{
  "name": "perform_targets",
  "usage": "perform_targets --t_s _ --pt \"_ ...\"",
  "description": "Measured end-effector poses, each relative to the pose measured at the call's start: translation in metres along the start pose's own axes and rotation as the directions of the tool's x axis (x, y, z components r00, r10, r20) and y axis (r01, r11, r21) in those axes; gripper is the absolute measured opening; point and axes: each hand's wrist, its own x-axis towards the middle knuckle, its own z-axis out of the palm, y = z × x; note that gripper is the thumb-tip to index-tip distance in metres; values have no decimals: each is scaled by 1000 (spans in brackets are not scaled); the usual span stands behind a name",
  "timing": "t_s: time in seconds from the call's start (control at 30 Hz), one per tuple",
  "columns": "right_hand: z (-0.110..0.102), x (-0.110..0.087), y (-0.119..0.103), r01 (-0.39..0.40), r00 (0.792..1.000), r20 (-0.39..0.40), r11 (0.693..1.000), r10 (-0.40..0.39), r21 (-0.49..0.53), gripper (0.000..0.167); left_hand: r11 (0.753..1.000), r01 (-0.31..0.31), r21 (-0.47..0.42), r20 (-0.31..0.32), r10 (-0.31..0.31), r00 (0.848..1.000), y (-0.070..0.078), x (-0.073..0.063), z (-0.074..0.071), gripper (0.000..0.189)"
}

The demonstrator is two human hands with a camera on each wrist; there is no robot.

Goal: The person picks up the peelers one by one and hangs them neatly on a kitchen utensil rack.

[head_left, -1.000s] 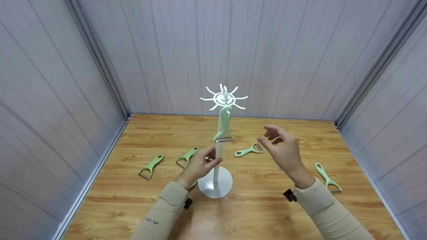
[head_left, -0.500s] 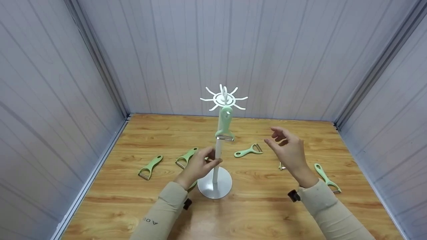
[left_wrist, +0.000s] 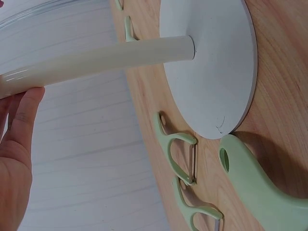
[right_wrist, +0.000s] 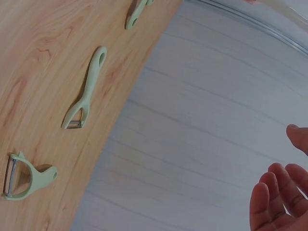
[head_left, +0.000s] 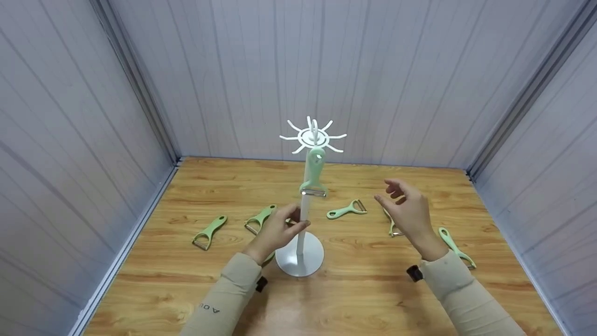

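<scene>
A white stand (head_left: 305, 205) with a ring of curved hooks on top rises from a round base. My left hand (head_left: 277, 231) grips its pole partway up, as the left wrist view also shows. From the front hook hangs a light green Y-shaped peeler (head_left: 315, 173), blade down. My right hand (head_left: 410, 214) is in the air to the right of the stand, fingers loosely bent and holding nothing. Below it, partly covered by it, lies another peeler (head_left: 391, 224). Beside the base, mostly hidden by my left forearm in the head view, is a third green peeler (left_wrist: 240, 166).
More green peelers lie on the wooden table (head_left: 354, 289): one (head_left: 343, 213) right behind the stand, one (head_left: 451, 241) by my right wrist, and two at left, the farther-out peeler (head_left: 213, 228) and the nearer peeler (head_left: 266, 213). Pale panel walls (head_left: 396, 84) enclose the table.
My right hand has drawn away to the right and slightly down, uncovering more of the peeler beneath it. The hanging peeler has swung slightly. My left hand has kept its grip on the pole.
</scene>
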Motion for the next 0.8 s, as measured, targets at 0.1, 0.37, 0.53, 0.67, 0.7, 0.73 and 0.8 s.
perform_targets --t_s 0.1,0.37,0.53,0.67,0.7,0.73,0.8 --pt "0 1 4 -1 1000 -2 1000 1 -13 38 1000 2 6 -3 -2 1000 0 0 0 21" --pt "-2 2 15 -57 997 42 998 59 -41 44 999 -4 32 -15 4 1000 2 0 -1 19" --pt "-3 4 21 -97 992 72 994 101 -57 48 1000 5 20 -9 -5 1000 3 1 -1 20" --pt "-4 6 28 -124 988 91 991 128 -58 49 1000 11 19 -5 -10 1000 1 0 -1 22" --pt "-4 6 29 -130 986 94 990 135 -57 49 1000 9 22 -5 -9 1000 1 0 0 22" --pt "-4 7 31 -134 985 97 989 139 -58 50 1000 9 19 -4 -9 1000 1 0 0 23" --pt "-4 8 35 -141 984 99 988 146 -61 50 1000 9 20 -6 -9 1000 2 -1 0 22"
